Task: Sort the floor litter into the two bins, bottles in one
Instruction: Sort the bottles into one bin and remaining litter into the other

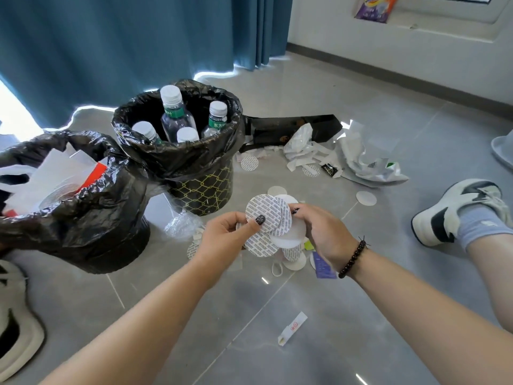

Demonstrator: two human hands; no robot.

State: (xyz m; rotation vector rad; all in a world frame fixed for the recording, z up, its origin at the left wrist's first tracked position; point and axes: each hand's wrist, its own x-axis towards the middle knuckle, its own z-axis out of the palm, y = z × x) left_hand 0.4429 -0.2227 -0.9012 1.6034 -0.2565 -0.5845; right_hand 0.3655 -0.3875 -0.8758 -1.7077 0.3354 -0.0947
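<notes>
Both of my hands hold a fan of round white printed discs (268, 213) just above the floor. My left hand (224, 240) pinches them with the thumb on top; my right hand (322, 234) grips them from the right side. A bin lined with a black bag (194, 154) stands behind, with several clear water bottles (176, 118) upright in it. A second black-bagged bin (83, 218) at the left holds paper and plastic scraps. More discs (366, 198) lie loose on the grey tiles.
A heap of crumpled white plastic and a black wrapper (333, 151) lies behind right. A small paper sachet (293, 327) lies on the near floor. My shoes are at the right (455, 212) and left edge (14, 329). Blue curtains hang behind.
</notes>
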